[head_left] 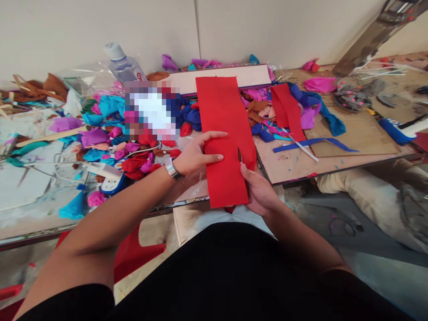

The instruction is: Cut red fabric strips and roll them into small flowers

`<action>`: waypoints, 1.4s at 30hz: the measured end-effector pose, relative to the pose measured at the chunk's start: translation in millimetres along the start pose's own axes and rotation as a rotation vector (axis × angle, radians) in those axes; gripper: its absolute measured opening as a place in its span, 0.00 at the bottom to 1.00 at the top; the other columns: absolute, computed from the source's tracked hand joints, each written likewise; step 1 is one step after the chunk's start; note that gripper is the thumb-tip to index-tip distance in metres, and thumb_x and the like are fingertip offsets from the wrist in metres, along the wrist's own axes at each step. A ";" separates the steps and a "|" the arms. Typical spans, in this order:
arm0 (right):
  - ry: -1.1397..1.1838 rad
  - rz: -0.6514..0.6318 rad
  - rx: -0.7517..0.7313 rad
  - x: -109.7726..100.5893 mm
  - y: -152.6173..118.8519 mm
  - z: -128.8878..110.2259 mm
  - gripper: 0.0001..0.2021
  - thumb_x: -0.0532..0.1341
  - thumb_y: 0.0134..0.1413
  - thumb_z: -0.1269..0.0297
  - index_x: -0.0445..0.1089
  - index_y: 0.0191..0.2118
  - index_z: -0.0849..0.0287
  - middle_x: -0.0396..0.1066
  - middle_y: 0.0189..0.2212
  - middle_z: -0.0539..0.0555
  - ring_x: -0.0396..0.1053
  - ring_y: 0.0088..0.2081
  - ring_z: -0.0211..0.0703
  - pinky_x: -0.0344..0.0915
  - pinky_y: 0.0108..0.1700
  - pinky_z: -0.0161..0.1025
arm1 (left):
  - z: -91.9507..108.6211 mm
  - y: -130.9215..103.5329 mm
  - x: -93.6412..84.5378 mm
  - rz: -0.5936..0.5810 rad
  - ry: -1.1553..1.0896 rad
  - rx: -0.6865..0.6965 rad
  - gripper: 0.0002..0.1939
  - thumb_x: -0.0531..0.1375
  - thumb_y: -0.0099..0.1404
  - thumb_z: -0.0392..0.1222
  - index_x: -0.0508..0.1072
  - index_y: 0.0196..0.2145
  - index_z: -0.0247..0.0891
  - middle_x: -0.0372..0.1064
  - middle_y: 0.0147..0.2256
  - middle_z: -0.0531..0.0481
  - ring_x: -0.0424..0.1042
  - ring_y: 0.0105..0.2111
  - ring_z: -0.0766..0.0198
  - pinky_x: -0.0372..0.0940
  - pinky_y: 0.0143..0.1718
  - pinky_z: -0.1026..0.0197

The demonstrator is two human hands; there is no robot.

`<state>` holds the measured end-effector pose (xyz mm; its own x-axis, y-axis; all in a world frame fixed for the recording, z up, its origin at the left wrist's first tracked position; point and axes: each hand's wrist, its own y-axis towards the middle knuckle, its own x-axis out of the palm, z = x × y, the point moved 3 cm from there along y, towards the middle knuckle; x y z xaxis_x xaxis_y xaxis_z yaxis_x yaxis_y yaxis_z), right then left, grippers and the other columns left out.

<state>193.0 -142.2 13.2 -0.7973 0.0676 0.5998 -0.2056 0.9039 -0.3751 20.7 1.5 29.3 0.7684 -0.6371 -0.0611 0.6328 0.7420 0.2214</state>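
Head view: right grip [259, 187] closed around scissors [240, 155], blade at the red crepe paper [220, 111] on its left; left grip [197, 154], thumb and forefinger apart, touches that paper, hold unclear.

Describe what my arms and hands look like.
Your black sleeves are short, leaving both forearms uncovered. The left hand has a shiny silver metal band at its wrist; the right hand has none. Neither wears a glove, and no rings show.
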 end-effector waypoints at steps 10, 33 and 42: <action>0.016 0.018 0.014 1.1 -0.9 -0.7 0.23 0.75 0.56 0.39 0.75 0.45 0.52 0.77 0.27 0.51 0.75 0.32 0.48 0.68 0.27 0.41 | 1.0 -0.1 0.4 0.013 0.026 0.000 0.36 0.77 0.59 0.48 0.77 0.63 0.45 0.70 0.67 0.42 0.71 0.67 0.46 0.69 0.68 0.45; 0.028 0.065 -0.025 -2.7 0.4 -3.1 0.22 0.75 0.56 0.41 0.74 0.44 0.51 0.71 0.22 0.46 0.61 0.20 0.37 0.53 0.19 0.36 | 5.5 -1.6 2.7 -0.023 0.039 0.021 0.37 0.77 0.60 0.48 0.76 0.65 0.44 0.70 0.68 0.39 0.70 0.68 0.43 0.70 0.67 0.44; 0.017 0.078 0.007 -0.5 2.2 -10.2 0.25 0.76 0.54 0.40 0.70 0.36 0.55 0.67 0.21 0.44 0.51 0.18 0.31 0.37 0.17 0.35 | 11.4 -4.3 8.8 -0.059 0.042 0.002 0.38 0.77 0.61 0.48 0.75 0.66 0.43 0.71 0.67 0.38 0.75 0.63 0.44 0.74 0.63 0.45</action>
<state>198.8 -135.9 19.3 -0.8015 0.1447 0.5802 -0.1475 0.8924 -0.4264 23.6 -9.6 38.8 0.7333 -0.6702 -0.1145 0.6767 0.7031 0.2184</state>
